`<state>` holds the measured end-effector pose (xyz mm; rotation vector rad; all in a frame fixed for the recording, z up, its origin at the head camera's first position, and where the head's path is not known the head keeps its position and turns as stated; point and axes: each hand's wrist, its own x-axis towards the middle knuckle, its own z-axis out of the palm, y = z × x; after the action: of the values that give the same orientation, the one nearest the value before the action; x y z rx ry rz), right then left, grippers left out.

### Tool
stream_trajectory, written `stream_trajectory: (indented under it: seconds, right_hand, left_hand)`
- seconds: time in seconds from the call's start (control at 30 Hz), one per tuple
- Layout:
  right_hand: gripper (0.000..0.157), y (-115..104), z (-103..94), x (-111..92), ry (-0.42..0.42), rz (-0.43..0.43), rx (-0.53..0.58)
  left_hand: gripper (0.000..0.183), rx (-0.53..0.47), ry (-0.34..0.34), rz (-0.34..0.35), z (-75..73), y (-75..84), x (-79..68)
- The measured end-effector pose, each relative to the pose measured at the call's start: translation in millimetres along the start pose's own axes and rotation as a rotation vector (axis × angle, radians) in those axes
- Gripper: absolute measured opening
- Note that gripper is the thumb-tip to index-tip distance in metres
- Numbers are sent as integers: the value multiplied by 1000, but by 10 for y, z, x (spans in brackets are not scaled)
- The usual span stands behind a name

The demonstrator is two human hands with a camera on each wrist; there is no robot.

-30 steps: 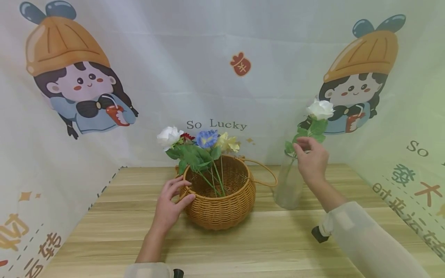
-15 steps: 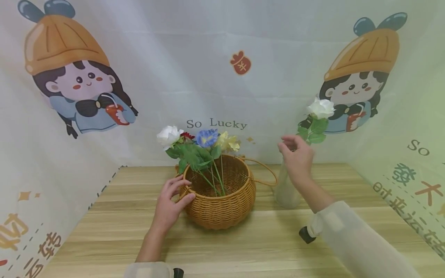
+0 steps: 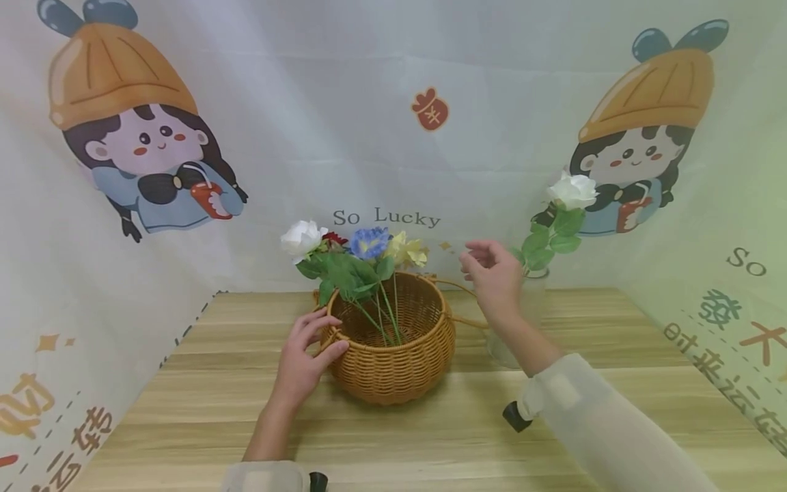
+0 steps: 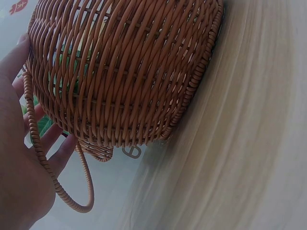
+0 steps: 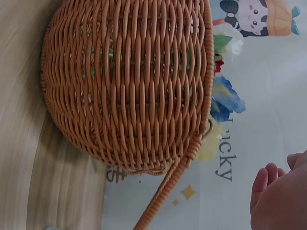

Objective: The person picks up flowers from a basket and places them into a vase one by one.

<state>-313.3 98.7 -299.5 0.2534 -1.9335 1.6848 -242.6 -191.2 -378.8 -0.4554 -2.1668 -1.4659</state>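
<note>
Wood-grain desk (image 3: 424, 444) before white printed cloth (image 3: 332, 89).
Round brown wicker basket (image 3: 390, 376) of multicoloured flowers (image 3: 369, 243), centred near back edge, its rim touched by straight-fingered left hand (image 3: 302, 362); white rose (image 3: 574, 190), placed in clear cylindrical vase (image 3: 534, 295) towards back right corner; loosely curled, empty right hand (image 3: 496, 280), raised between.

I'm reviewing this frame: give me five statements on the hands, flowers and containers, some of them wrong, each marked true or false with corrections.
1. The left hand rests on the rim of the wicker basket. True.
2. A white rose stands in the transparent vase. True.
3. The right hand is gripping the white rose's stem. False: the right hand holds nothing.
4. Every bloom in the wicker basket is the same colour. False: a red flower, a blue flower and a yellow flower show there.
5. In the head view, the blue flower appears between the red and yellow ones. True.
</note>
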Motion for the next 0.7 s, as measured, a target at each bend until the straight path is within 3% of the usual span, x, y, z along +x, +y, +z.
stream_trajectory:
  seconds: [0.4,0.7]
  right_hand:
    - [24,-2,240,-134,-197,17,-33]
    - [29,-45,506,-203,-290,83,40]
  left_hand:
    - [29,3,-11,0,26,7,16]
    - [29,10,0,-3,11,5,6]
